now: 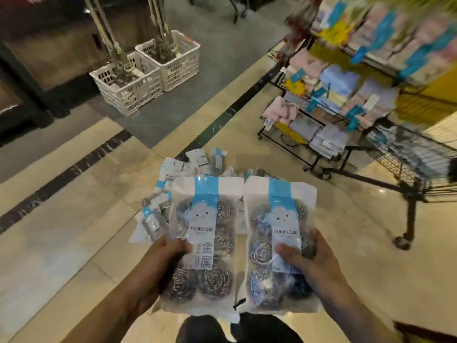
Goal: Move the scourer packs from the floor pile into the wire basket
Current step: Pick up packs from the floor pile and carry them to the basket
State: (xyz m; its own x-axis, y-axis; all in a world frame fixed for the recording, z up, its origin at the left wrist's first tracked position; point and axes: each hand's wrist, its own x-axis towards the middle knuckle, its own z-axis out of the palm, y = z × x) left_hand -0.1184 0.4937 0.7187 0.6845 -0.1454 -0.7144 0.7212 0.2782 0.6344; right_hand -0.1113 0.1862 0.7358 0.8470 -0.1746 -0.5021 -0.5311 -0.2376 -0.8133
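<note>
Each of my hands holds a clear pack of steel scourers with a blue and white cloud label, lifted above the floor. My left hand [165,256] grips the left pack [205,243] at its lower left side, thumb on the front. My right hand [309,258] grips the right pack [277,241] with the thumb across its front. Behind both packs, the floor pile of scourer packs [173,174] spreads over the tiles. The wire basket [405,154], on a dark wheeled frame, stands to the right and holds several packs.
A wire display rack [309,125] with folded cloths and hanging goods stands at the right, beside the basket. Two white plastic crates [148,73] with long handles stand at the back left. Polished tile floor lies around the pile. My dark-clothed knees [237,330] show at the bottom.
</note>
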